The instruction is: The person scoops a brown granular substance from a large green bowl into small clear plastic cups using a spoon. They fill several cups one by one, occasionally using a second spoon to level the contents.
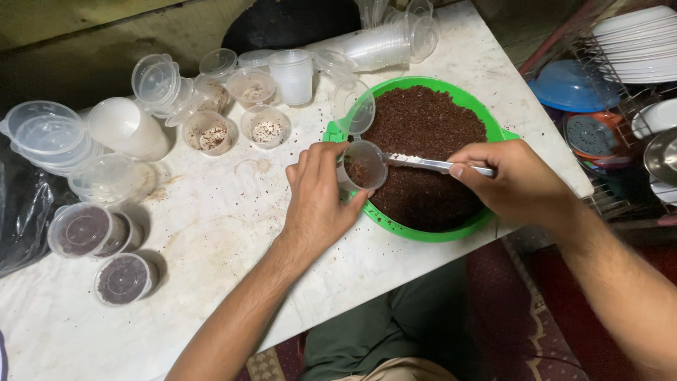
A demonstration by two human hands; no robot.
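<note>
Far left: black plastic bag (25, 212) at tabletop edge, partly cut off by frame.
Tabletop: white marble-look tabletop (211, 233), speckled w/ dark crumbs, runs diagonally across view.
Left cluster: stack of clear lids (49, 134); two lidded cups (106, 257) w/ dark filling, near front-left.
Back row: empty clear cups and lids; three open cups (240, 116) w/ a little brownish stuff inside, contents hard to make out.
Top centre: sleeve of stacked clear cups (374, 46) lying on its side; dark round object behind, unclear what.
Left hand: left hand (321, 194) closed around small clear cup (363, 168), tilted over bowl rim, hinged lid flipped up; some dark grains inside.
Bowl: green bowl (430, 229) full of dark brown granules (423, 155), at tabletop's near edge, centre-right.
Right hand: right hand (515, 180) gripping metal spoon (423, 163), tip at cup mouth; handle end hidden in fist.
Right: dish rack (620, 106) w/ white plates, blue lid, cut off at frame edge.
Below: red patterned rug (536, 317), person's lap in green cloth; dim there.
</note>
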